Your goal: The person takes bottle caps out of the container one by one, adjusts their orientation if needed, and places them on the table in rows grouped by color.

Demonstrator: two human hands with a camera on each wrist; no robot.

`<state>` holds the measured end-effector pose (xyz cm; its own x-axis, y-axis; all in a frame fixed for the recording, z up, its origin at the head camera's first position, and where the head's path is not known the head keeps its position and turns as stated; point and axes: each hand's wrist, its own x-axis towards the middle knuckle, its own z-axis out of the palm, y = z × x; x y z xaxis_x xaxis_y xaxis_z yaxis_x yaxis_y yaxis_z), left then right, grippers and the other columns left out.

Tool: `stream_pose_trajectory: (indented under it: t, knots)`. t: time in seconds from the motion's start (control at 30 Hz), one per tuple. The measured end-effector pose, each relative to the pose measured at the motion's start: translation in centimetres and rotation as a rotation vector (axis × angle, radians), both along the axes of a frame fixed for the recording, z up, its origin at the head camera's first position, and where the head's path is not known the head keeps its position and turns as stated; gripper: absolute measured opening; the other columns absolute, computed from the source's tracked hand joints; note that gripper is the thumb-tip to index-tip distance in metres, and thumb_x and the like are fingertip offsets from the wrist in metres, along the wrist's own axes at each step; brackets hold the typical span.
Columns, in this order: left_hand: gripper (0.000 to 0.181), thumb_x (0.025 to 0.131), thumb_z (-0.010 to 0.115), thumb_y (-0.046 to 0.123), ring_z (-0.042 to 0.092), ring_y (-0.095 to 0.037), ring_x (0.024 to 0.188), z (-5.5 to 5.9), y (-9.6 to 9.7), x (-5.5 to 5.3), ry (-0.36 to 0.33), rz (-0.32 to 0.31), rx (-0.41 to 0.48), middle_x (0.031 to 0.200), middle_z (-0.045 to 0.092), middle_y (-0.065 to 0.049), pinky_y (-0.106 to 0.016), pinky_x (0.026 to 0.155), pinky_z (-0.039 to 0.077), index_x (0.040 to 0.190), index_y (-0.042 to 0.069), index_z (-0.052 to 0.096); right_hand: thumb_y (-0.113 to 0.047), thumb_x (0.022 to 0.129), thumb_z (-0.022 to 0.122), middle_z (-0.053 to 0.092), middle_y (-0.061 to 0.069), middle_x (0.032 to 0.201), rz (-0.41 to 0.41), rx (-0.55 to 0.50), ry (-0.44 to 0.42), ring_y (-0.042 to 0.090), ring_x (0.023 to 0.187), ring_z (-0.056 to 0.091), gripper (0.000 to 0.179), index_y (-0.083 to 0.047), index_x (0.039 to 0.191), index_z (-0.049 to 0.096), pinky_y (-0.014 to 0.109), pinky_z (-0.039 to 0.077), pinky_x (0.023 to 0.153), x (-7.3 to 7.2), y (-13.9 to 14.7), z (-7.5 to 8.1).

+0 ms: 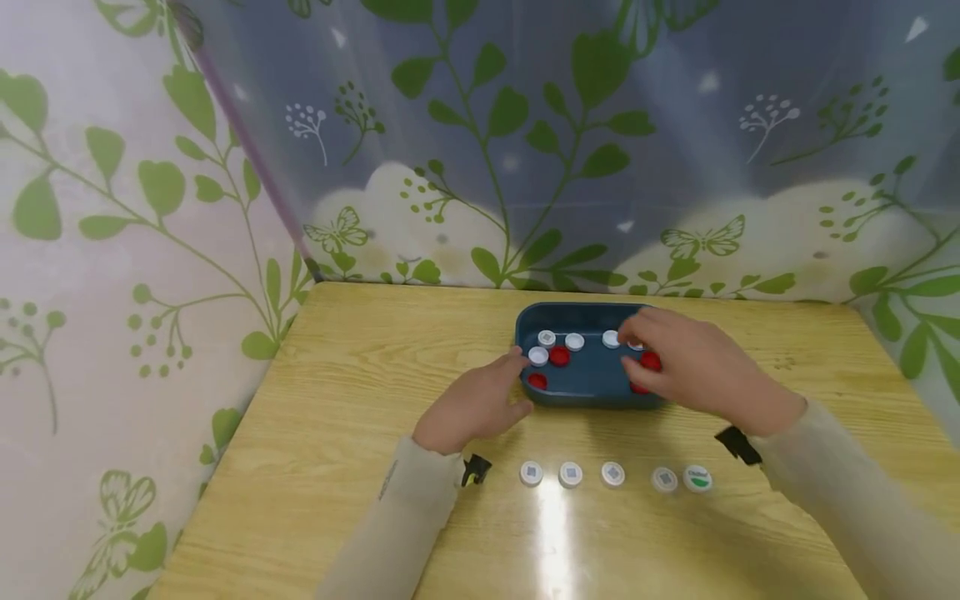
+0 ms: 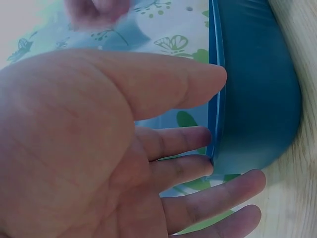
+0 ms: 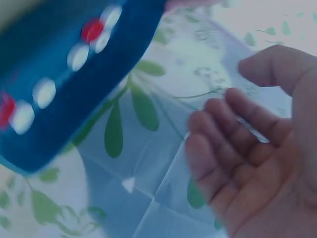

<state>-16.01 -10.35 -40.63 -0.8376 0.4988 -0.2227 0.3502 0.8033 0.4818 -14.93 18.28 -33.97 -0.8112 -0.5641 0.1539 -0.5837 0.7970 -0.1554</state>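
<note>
backdrop (image 1: 480, 192), caps (image 1: 612, 474) outside tray (image 1: 588, 373), right hand (image 1: 697, 367) perhaps hiding others

Looking forward and down from head over tabletop (image 1: 360, 375); from wrists, much nearer, tilted, facing patterned backdrop (image 1: 480, 192). Sharing blue tray (image 1: 588, 373) across all three.

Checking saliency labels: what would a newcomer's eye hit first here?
Probably the blue tray, red caps vivid inside, with the left hand at its left end and the right hand over its right. Next, five white caps lined up on the table in front.
</note>
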Motion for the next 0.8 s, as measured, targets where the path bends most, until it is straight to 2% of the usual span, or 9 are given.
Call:
stream_pose_trajectory:
  t: [0.1, 0.17, 0.23, 0.33, 0.5, 0.63, 0.8]
  knots:
    - [0.067, 0.103, 0.063, 0.033, 0.045, -0.025, 0.146, -0.3, -0.3, -0.4, -0.011, 0.013, 0.004, 0.171, 0.022, -0.003, -0.04, 0.115, 0.042, 0.161, 0.015, 0.036, -0.018, 0.093, 0.076, 0.065, 0.004, 0.105, 0.106, 0.078, 0.005, 0.017, 0.083, 0.06, 0.023, -0.009, 0.113, 0.07, 0.036, 0.055, 0.073, -4.1, -2.2, -0.2]
    - [0.067, 0.103, 0.063, 0.034, 0.043, -0.024, 0.147, -0.5, -0.3, -0.5, -0.018, 0.013, 0.012, 0.171, 0.021, -0.002, -0.04, 0.115, 0.04, 0.161, 0.016, 0.036, -0.019, 0.093, 0.077, 0.064, 0.004, 0.106, 0.163, 0.141, -0.026, 0.019, 0.087, 0.062, 0.024, -0.009, 0.114, 0.07, 0.038, 0.055, 0.077, -6.4, -3.4, -1.0]
    - [0.066, 0.103, 0.062, 0.035, 0.043, -0.023, 0.147, -0.7, -0.3, -0.6, -0.023, 0.006, 0.022, 0.171, 0.021, -0.001, -0.04, 0.116, 0.04, 0.161, 0.016, 0.037, -0.018, 0.092, 0.079, 0.064, 0.004, 0.104, 0.203, 0.207, -0.074, 0.02, 0.087, 0.062, 0.024, -0.01, 0.114, 0.07, 0.038, 0.055, 0.078, -8.1, -4.5, -2.2]
    - [0.066, 0.104, 0.061, 0.035, 0.045, -0.023, 0.146, -0.7, -0.2, -0.6, -0.029, -0.003, 0.035, 0.172, 0.02, -0.001, -0.04, 0.115, 0.041, 0.162, 0.016, 0.037, -0.018, 0.092, 0.079, 0.065, 0.005, 0.105, 0.238, 0.296, -0.147, 0.02, 0.087, 0.063, 0.027, -0.009, 0.115, 0.069, 0.039, 0.055, 0.078, -9.7, -6.0, -4.0]
    - [0.066, 0.105, 0.061, 0.033, 0.048, -0.023, 0.143, -0.3, -0.2, -0.3, -0.042, 0.0, 0.057, 0.171, 0.02, -0.001, -0.039, 0.112, 0.043, 0.162, 0.014, 0.034, -0.017, 0.096, 0.075, 0.065, 0.007, 0.105, 0.28, 0.375, -0.215, 0.021, 0.084, 0.064, 0.022, -0.009, 0.115, 0.068, 0.04, 0.055, 0.078, -10.7, -8.3, -6.3]
    - [0.067, 0.105, 0.06, 0.032, 0.045, -0.023, 0.145, 0.0, -0.3, 0.0, -0.038, -0.008, 0.052, 0.171, 0.021, 0.0, -0.037, 0.113, 0.042, 0.163, 0.013, 0.032, -0.019, 0.095, 0.076, 0.064, 0.006, 0.104, 0.284, 0.451, -0.206, 0.021, 0.086, 0.066, 0.021, -0.011, 0.113, 0.069, 0.038, 0.057, 0.078, -10.6, -9.5, -7.3]
    - [0.066, 0.105, 0.06, 0.033, 0.047, -0.023, 0.144, 0.1, -0.6, 0.1, 0.002, -0.013, 0.025, 0.171, 0.022, -0.002, -0.037, 0.113, 0.042, 0.163, 0.013, 0.033, -0.009, 0.095, 0.076, 0.066, 0.01, 0.104, 0.289, 0.482, -0.181, 0.026, 0.09, 0.069, 0.019, -0.01, 0.111, 0.067, 0.039, 0.058, 0.082, -10.6, -10.0, -7.8]
